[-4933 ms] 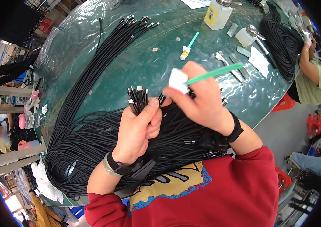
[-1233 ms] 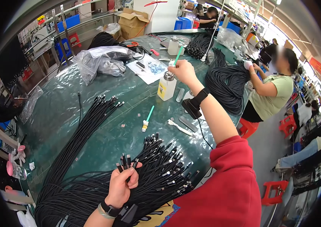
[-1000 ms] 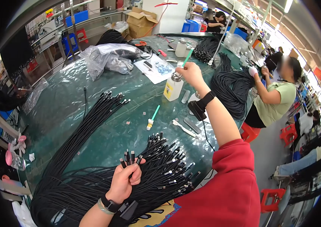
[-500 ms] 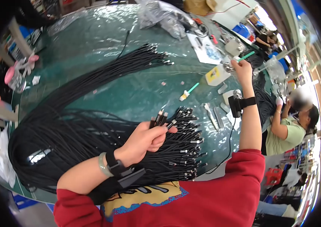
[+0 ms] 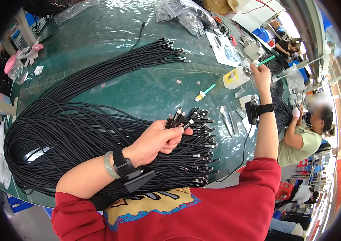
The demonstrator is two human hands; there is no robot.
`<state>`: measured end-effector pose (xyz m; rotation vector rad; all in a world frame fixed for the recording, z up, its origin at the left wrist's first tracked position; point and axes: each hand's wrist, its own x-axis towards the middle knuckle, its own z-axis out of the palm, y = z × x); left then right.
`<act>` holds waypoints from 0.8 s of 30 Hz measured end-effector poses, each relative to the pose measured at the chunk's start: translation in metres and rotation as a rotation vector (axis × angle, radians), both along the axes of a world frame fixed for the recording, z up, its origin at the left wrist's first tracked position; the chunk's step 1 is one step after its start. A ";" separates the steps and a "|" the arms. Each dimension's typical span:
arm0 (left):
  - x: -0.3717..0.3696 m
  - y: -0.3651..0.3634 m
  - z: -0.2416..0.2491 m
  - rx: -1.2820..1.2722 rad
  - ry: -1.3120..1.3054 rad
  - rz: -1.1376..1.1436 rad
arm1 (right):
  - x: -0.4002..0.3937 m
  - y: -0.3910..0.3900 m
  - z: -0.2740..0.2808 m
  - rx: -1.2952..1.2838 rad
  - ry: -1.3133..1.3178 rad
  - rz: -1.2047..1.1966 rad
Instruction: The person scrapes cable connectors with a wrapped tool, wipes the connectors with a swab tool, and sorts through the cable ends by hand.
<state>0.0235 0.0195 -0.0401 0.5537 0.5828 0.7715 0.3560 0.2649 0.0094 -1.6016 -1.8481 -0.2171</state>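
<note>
Several black cables with metal-tipped USB plugs (image 5: pixel 177 119) stick up from my left hand (image 5: pixel 158 140), which is closed round them. That hand is above a large bundle of black cables (image 5: pixel 98 128), whose plug ends fan out to its right. At the far right, my right hand (image 5: pixel 262 76) pinches a thin green stick (image 5: pixel 267 60). Its lower end is hidden by the fingers, close to the metal top (image 5: pixel 247 71) of a translucent bottle (image 5: pixel 231 78) with a yellow label. Another green stick (image 5: pixel 208 89) with a yellow-and-white end lies on the table.
The green table (image 5: pixel 138 86) also bears tweezers (image 5: pixel 226 122), a second metal-topped container (image 5: pixel 250 100), a paper sheet (image 5: pixel 223 48) and plastic bags (image 5: pixel 182 14). On the left stands a pink-lidded jar (image 5: pixel 15 70). A co-worker (image 5: pixel 305 140) in light green sits to the right.
The view has shifted slightly. My left hand, still holding the plugs, sits a little further right and higher. My right hand stays by the bottle's top with the green stick.
</note>
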 end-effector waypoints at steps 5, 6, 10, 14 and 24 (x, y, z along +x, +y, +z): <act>0.000 0.000 -0.002 0.005 -0.004 -0.004 | 0.002 0.000 0.009 -0.033 -0.024 -0.090; 0.001 0.000 -0.003 0.005 0.001 0.033 | 0.003 -0.002 0.011 -0.048 -0.021 -0.127; 0.004 -0.004 -0.002 0.029 0.042 0.143 | -0.015 -0.024 0.023 -0.039 0.323 -0.016; 0.007 -0.008 0.003 0.097 0.139 0.244 | -0.069 -0.085 0.012 -0.182 0.837 0.349; 0.013 -0.010 0.002 0.146 0.312 0.305 | -0.156 -0.214 -0.032 -0.419 0.749 0.715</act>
